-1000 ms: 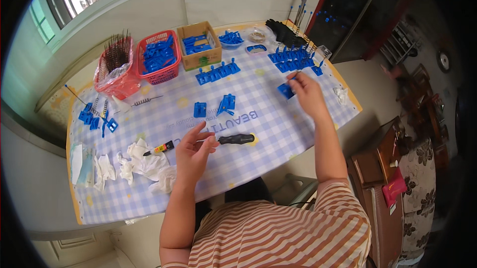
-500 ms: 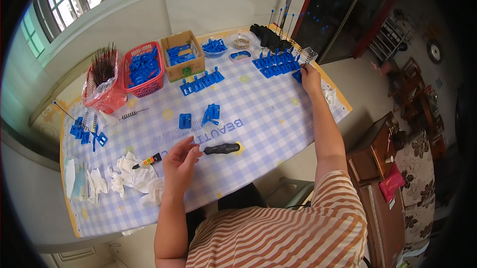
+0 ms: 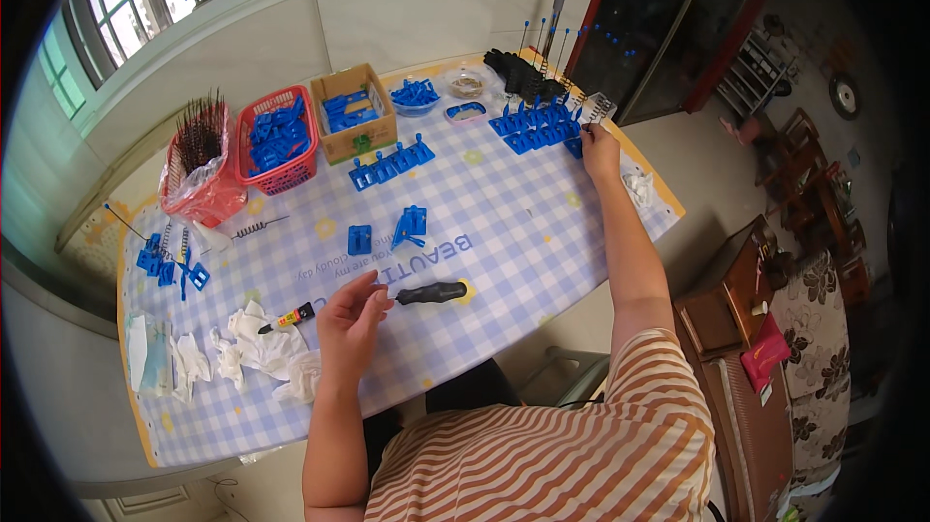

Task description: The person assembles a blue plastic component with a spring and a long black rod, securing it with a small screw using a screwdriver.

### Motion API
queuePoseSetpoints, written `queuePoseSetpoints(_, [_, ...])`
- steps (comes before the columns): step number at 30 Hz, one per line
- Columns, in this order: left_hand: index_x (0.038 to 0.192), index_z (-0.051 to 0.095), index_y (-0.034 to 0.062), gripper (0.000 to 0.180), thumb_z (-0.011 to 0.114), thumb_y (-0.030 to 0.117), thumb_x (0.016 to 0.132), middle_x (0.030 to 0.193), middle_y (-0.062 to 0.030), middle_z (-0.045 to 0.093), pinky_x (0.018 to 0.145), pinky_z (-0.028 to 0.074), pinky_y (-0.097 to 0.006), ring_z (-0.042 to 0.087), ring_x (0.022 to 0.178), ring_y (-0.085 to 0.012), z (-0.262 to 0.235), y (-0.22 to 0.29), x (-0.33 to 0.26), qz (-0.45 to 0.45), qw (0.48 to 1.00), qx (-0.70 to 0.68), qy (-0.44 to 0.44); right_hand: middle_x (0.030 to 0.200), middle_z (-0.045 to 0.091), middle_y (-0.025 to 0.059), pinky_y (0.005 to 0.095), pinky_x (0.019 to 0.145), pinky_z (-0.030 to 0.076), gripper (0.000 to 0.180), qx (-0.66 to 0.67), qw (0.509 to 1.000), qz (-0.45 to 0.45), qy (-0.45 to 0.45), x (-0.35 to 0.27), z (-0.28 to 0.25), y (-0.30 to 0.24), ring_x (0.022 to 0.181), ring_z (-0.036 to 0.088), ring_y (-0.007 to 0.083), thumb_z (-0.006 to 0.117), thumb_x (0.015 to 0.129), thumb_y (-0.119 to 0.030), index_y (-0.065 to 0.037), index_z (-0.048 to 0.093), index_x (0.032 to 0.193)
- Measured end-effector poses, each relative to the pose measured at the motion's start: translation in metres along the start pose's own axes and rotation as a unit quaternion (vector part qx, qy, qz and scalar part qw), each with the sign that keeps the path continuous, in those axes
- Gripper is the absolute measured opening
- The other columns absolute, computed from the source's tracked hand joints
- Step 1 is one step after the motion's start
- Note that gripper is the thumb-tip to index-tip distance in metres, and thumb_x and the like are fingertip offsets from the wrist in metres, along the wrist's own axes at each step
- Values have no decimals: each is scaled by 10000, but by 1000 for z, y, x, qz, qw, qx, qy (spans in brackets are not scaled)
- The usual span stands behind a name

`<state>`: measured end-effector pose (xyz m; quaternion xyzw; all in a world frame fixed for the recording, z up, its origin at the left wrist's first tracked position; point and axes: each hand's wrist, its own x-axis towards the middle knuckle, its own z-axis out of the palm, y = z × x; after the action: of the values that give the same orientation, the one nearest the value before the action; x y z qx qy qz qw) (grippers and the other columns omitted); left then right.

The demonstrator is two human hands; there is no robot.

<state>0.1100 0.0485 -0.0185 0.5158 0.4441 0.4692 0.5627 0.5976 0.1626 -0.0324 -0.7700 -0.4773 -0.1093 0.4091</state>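
Observation:
At the far right of the table, my right hand (image 3: 602,151) has its fingers closed on a small blue plastic piece (image 3: 573,147), mostly hidden by the hand. It is at the end of two rows of similar blue plastic pieces (image 3: 533,127). My left hand (image 3: 351,317) hovers near the front edge, thumb and fingers apart, with nothing seen between them. Beside its thumb lies a tool with a black handle (image 3: 433,292); the hand hides the tip. Beyond it lie a single blue plastic piece (image 3: 359,239) and a blue clip-like assembly (image 3: 411,226).
Along the back stand a red basket of dark thin rods (image 3: 199,188), a red basket of blue parts (image 3: 279,171), a cardboard box (image 3: 360,142) and a blue bowl (image 3: 415,107). Crumpled tissues (image 3: 266,353) and a glue tube (image 3: 288,318) lie front left. Black gloves (image 3: 523,76) lie back right.
The view shifts very slightly. My right hand has barely moved and stays on the blue piece at the row's end; my left hand keeps its place.

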Motion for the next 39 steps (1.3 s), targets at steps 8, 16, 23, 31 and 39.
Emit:
queuePoseSetpoints(8, [1214, 611, -28, 347, 674, 121, 907, 1022, -98, 686, 726, 525, -248, 676, 847, -143, -1, -4, 1, 6, 1000, -6, -6, 913, 698, 198, 436, 777, 522, 249, -16, 1000, 23, -14, -2, -5, -1, 860, 672, 367, 641, 864, -191, -36, 683, 1054])
queuePoseSetpoints(16, [1204, 617, -28, 337, 673, 121, 908, 1024, -96, 687, 728, 524, -248, 676, 852, -142, -1, -1, 1, 1, 1000, 2, -6, 924, 707, 172, 416, 789, 523, 283, 11, 1000, 23, 1, -2, -9, 2, 877, 677, 343, 658, 859, -211, -41, 681, 1084])
queuePoseSetpoints(23, [1196, 620, -30, 325, 664, 129, 916, 1014, -100, 692, 733, 523, -247, 678, 853, -144, 1, 1, 2, -1, 1000, 3, -12, 892, 706, 179, 422, 770, 522, 261, -5, 999, 21, -41, 5, -5, 13, 853, 674, 350, 664, 858, -219, -35, 694, 1040])
queuePoseSetpoints(31, [1187, 626, -19, 290, 655, 57, 909, 1016, -99, 687, 746, 523, -240, 677, 868, -142, 1, -8, -1, 53, 998, -37, -15, 780, 675, 34, 264, 666, 485, 192, 247, 958, -1, -144, -44, -44, -71, 707, 600, 97, 664, 874, -162, 0, 687, 973])
queuePoseSetpoints(39, [1253, 589, 19, 426, 715, 38, 847, 1217, -143, 589, 721, 536, -253, 664, 918, -160, 44, 16, -17, 119, 991, 9, -57, 882, 697, 39, 252, 713, 475, 122, 392, 857, -52, -330, -155, -87, -183, 768, 588, 90, 714, 838, -104, -25, 695, 928])
